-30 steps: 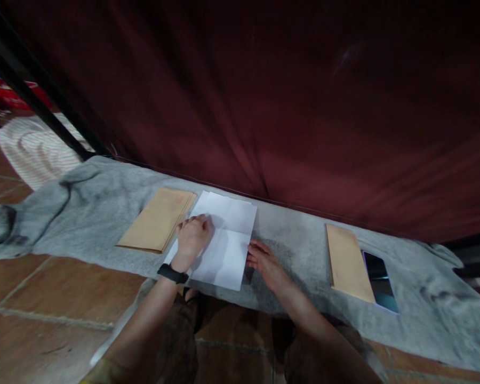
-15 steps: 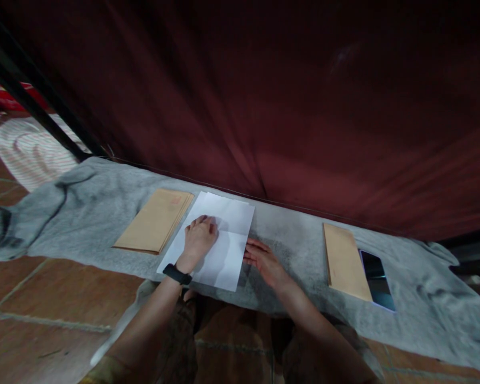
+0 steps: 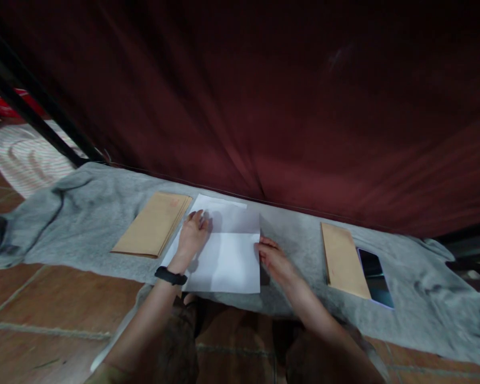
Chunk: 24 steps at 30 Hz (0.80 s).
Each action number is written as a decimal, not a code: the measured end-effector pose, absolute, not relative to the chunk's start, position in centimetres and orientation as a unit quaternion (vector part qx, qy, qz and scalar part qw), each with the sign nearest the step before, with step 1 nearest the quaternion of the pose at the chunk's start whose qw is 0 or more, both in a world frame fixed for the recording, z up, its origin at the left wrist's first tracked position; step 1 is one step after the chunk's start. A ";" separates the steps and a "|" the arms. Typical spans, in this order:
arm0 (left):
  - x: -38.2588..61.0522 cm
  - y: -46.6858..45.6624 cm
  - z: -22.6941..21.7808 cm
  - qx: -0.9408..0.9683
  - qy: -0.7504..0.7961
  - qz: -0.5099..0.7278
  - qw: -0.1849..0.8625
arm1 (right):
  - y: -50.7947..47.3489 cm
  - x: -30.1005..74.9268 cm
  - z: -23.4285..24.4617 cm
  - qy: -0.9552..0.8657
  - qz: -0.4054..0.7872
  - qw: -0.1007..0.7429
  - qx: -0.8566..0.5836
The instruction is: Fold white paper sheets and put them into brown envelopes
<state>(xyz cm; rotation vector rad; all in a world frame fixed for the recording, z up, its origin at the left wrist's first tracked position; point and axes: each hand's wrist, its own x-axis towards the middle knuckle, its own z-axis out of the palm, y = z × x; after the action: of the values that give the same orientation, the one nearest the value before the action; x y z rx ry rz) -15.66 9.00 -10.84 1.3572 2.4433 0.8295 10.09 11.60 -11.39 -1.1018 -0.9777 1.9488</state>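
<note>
A creased white sheet of paper lies over other white paper on the grey cloth. Its right edge is pinched between the thumb and fingers of my right hand. My left hand, with a black band at the wrist, is over the left part of the paper, fingers loosely bent and apart; whether it touches the paper I cannot tell. Left of the paper is a stack of brown envelopes. More brown envelopes lie to the right, apart from my right hand.
A phone lies against the right-hand envelopes. Grey cloth covers the long narrow surface, with a dark red curtain along its back edge. Dark bars and a striped cloth are at far left. Tiled floor shows below.
My right hand has taken hold of the sheet's right edge, and the sheet has shifted right and turned straighter. My left hand has moved slightly left, its fingers more spread.
</note>
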 end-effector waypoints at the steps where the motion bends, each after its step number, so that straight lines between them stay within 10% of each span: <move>1: -15.8 9.1 -10.9 0.441 0.824 0.324 0.145 | 11.9 10.9 -11.0 -0.374 0.750 0.344 -0.423; 11: -13.7 9.2 -10.6 0.182 0.600 0.572 0.529 | 13.1 16.1 -8.5 -0.382 0.754 0.334 -0.416; 24: -9.9 9.8 -8.1 0.233 0.478 0.526 0.664 | 14.8 18.2 -7.4 -0.356 0.736 0.366 -0.444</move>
<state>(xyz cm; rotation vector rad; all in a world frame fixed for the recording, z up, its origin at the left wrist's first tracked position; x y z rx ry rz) -9.87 9.75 -8.13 0.5258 1.0790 1.1871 18.15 14.79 -7.40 -1.1421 -0.9158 1.8918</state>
